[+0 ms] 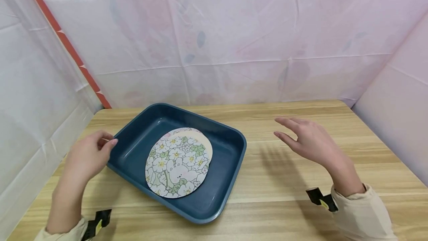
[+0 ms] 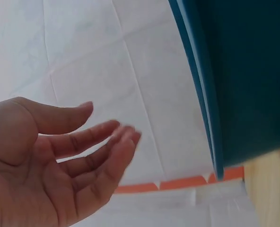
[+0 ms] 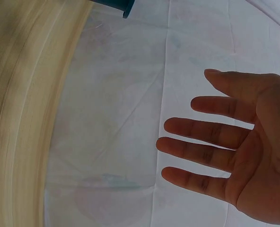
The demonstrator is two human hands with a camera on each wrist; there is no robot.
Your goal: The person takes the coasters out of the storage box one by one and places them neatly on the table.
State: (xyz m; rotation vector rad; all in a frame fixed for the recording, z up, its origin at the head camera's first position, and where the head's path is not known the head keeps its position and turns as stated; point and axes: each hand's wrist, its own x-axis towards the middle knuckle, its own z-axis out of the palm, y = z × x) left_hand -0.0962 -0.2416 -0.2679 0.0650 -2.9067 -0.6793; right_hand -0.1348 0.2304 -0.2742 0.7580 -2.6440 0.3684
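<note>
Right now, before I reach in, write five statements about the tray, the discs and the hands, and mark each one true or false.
1. The left hand is nearer the blue tray than the right hand is. True.
2. The right hand grips the blue tray. False: it holds nothing.
3. The flowered disc and cream disc lie inside the blue tray. True.
4. The cream disc covers the flowered disc. False: the flowered disc partly covers it.
5. The blue tray rests on a wood-grain table. True.

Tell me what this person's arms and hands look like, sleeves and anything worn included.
The left hand and right hand are bare, no gloves. Both sleeves are beige, each with a black piece, marked yellow, at its cuff.
</note>
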